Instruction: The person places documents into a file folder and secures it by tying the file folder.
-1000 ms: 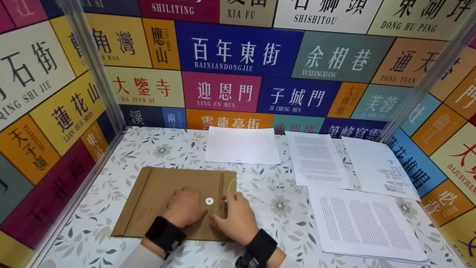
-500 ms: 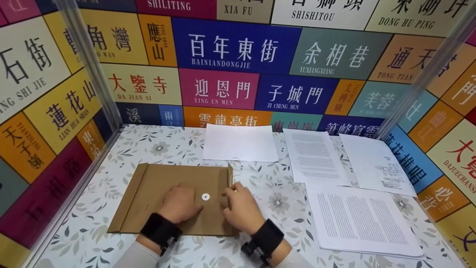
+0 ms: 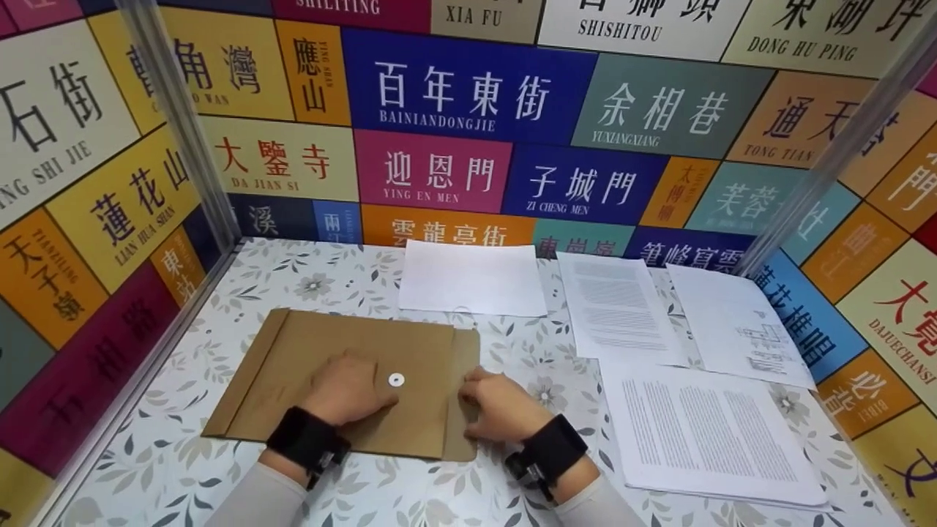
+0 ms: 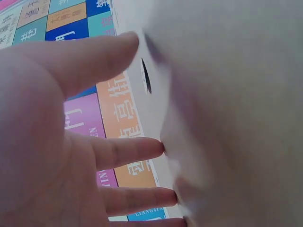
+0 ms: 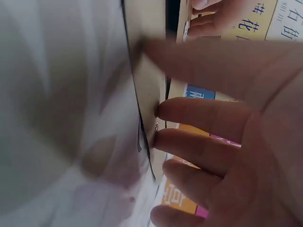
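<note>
Left hand (image 3: 350, 388) flat, fingers spread, pressing brown envelope (image 3: 315, 366) beside white button (image 3: 396, 379). Right hand (image 3: 501, 406) pinches flap (image 3: 465, 388) at envelope's right edge. Papers (image 3: 717, 432) right of envelope.

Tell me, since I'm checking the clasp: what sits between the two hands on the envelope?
In the head view, a white round button sits on the envelope between the left hand and right hand.

Black wrist straps (image 3: 307, 441), pale grey sleeves (image 3: 256, 501)
</note>
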Motion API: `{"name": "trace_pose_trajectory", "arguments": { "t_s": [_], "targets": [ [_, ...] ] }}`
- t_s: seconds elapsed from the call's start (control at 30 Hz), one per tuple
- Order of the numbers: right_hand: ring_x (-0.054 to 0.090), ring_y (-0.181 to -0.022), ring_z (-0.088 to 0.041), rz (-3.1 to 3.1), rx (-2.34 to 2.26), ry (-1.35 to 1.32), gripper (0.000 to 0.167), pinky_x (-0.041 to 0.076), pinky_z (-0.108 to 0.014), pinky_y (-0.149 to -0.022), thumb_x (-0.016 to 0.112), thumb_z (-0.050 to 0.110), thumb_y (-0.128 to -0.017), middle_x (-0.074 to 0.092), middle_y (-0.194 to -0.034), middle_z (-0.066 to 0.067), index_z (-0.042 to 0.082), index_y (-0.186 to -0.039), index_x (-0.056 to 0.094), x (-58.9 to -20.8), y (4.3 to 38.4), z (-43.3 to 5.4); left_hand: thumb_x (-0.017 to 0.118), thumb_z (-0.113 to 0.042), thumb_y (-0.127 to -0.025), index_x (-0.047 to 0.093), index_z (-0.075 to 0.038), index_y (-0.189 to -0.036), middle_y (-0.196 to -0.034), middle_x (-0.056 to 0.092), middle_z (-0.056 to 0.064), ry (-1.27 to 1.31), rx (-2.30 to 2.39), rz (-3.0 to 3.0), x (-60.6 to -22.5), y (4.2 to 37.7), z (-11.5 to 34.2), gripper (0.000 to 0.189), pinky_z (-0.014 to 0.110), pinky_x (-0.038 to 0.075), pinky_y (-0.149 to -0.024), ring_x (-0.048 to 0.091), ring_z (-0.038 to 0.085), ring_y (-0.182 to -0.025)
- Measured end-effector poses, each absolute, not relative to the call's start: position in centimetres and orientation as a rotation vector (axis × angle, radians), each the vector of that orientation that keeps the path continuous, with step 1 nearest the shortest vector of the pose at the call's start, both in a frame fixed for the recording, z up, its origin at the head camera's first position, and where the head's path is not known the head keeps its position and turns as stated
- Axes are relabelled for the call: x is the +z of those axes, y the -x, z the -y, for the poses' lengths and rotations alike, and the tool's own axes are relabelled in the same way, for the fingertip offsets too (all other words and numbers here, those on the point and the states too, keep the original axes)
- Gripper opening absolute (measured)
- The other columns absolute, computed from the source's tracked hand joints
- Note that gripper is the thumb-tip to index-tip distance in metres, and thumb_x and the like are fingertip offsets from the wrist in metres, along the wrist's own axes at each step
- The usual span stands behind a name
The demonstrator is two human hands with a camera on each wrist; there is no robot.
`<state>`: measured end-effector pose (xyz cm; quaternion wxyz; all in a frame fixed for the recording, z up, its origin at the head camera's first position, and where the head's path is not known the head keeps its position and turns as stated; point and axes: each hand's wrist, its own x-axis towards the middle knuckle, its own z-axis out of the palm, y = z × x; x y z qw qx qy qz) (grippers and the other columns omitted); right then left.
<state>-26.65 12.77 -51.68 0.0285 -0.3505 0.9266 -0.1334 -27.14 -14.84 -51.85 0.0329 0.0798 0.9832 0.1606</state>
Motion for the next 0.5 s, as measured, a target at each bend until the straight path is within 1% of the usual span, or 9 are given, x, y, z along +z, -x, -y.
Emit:
{"name": "trace_pose_trajectory", "arguments": {
  "t_s": [0.03,0.07,0.1,0.13,0.2,0.27,0.37,0.43,0.5],
  "targets": [
    [0.067,-0.101,-0.024,-2.848,-0.410,1.070,0.044,0.056,-0.036,-0.093,0.092,0.021,-0.073,0.066,-0.123,-0.012,0.004,-0.110,0.076,-51.7,26.6,-12.7,0.078,-0.052,-0.084,0.071,0.000,-0.121,-0.108,0.061,0.016,-0.227,0.489,-3.027,-51.8,27.2,14.9,0.064,0.053,0.050,-0.081,0.055,0.034,-0.094],
    [0.065,-0.098,-0.022,-2.835,-0.409,1.071,0.049,0.056,-0.035,-0.091,0.093,0.025,-0.072,0.065,-0.126,-0.012,0.005,-0.114,0.076,-51.7,26.6,-12.7,0.077,-0.054,-0.084,0.071,-0.001,-0.121,-0.108,0.060,0.016,-0.202,0.483,-3.026,-51.8,27.3,14.8,0.065,0.053,0.049,-0.080,0.054,0.035,-0.095],
    [0.063,-0.094,-0.019,-2.821,-0.405,1.083,0.052,0.056,-0.034,-0.089,0.093,0.028,-0.072,0.064,-0.126,-0.011,0.006,-0.116,0.076,-51.7,26.6,-12.7,0.076,-0.057,-0.084,0.071,-0.001,-0.120,-0.108,0.059,0.016,-0.175,0.473,-3.026,-51.9,27.4,14.8,0.066,0.054,0.049,-0.078,0.053,0.036,-0.096],
    [0.062,-0.095,-0.018,-2.813,-0.399,1.095,0.054,0.055,-0.034,-0.090,0.093,0.030,-0.072,0.064,-0.127,-0.011,0.007,-0.118,0.076,-51.8,26.5,-12.6,0.076,-0.059,-0.083,0.071,-0.001,-0.118,-0.109,0.058,0.017,-0.153,0.458,-3.028,-51.9,27.4,14.6,0.068,0.056,0.048,-0.078,0.052,0.037,-0.098],
    [0.060,-0.095,-0.017,-2.806,-0.393,1.117,0.056,0.055,-0.033,-0.091,0.093,0.033,-0.072,0.063,-0.125,-0.009,0.010,-0.120,0.076,-51.9,26.5,-12.5,0.076,-0.065,-0.081,0.070,0.000,-0.119,-0.116,0.057,0.021,-0.119,0.408,-3.032,-51.9,27.2,14.2,0.075,0.061,0.047,-0.078,0.050,0.042,-0.105],
    [0.061,-0.097,-0.017,-2.807,-0.395,1.125,0.056,0.054,-0.033,-0.092,0.093,0.034,-0.071,0.063,-0.125,-0.007,0.012,-0.120,0.075,-52.1,26.4,-12.4,0.074,-0.072,-0.079,0.067,0.002,-0.125,-0.126,0.055,0.026,-0.105,0.360,-3.029,-51.8,26.9,13.4,0.087,0.067,0.047,-0.080,0.048,0.047,-0.115],
    [0.062,-0.101,-0.019,-2.815,-0.428,1.115,0.058,0.054,-0.034,-0.094,0.094,0.034,-0.070,0.063,-0.127,-0.008,0.012,-0.121,0.075,-52.2,26.4,-12.3,0.072,-0.079,-0.076,0.061,0.004,-0.137,-0.140,0.051,0.029,-0.142,0.351,-3.022,-51.9,26.3,12.0,0.104,0.074,0.044,-0.086,0.044,0.051,-0.126],
    [0.064,-0.104,-0.020,-2.818,-0.455,1.100,0.061,0.054,-0.035,-0.096,0.095,0.034,-0.070,0.064,-0.129,-0.008,0.012,-0.123,0.076,-52.3,26.4,-12.2,0.071,-0.081,-0.074,0.056,0.004,-0.143,-0.144,0.049,0.029,-0.182,0.359,-3.013,-52.0,25.8,11.1,0.111,0.076,0.042,-0.089,0.042,0.051,-0.131],
    [0.065,-0.106,-0.022,-2.816,-0.479,1.088,0.064,0.053,-0.035,-0.098,0.095,0.035,-0.070,0.064,-0.131,-0.009,0.011,-0.125,0.075,-52.3,26.4,-12.1,0.072,-0.082,-0.071,0.055,0.004,-0.143,-0.143,0.048,0.027,-0.210,0.379,-3.004,-52.2,25.4,10.5,0.113,0.077,0.041,-0.090,0.041,0.050,-0.131]
  ]
}}
